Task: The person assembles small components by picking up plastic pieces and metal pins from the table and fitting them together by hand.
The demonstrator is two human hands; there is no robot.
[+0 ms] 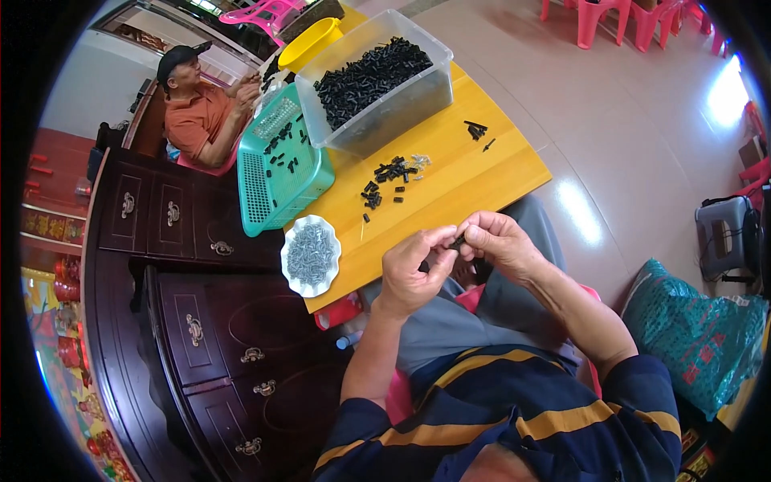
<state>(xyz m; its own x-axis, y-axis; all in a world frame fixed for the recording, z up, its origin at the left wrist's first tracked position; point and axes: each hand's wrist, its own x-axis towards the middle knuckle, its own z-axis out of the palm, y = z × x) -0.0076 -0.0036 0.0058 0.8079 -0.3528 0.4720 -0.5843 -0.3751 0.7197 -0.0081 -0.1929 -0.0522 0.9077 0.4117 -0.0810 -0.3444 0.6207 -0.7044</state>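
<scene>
My left hand (414,267) and my right hand (502,243) meet just off the table's near edge, fingers pinched together. Between the fingertips is a small black plastic piece (457,242), mostly covered, so its exact kind does not show. Beyond my hands, a loose pile of short black plastic pieces (391,171) lies on the yellow wooden table (345,273). Tiny clear parts (419,163) touch the pile's right side. Farther right lie a few longer black pieces (475,129). On the left, a white scalloped dish (287,257) holds many small clear parts.
A translucent bin (377,132) full of black pieces stands at the back. Left of it are a green basket (277,213) and a yellow tub (309,44). Another person (201,112) sits at the far left. Dark drawers (209,321) border the left side; a teal bag (695,329) is right.
</scene>
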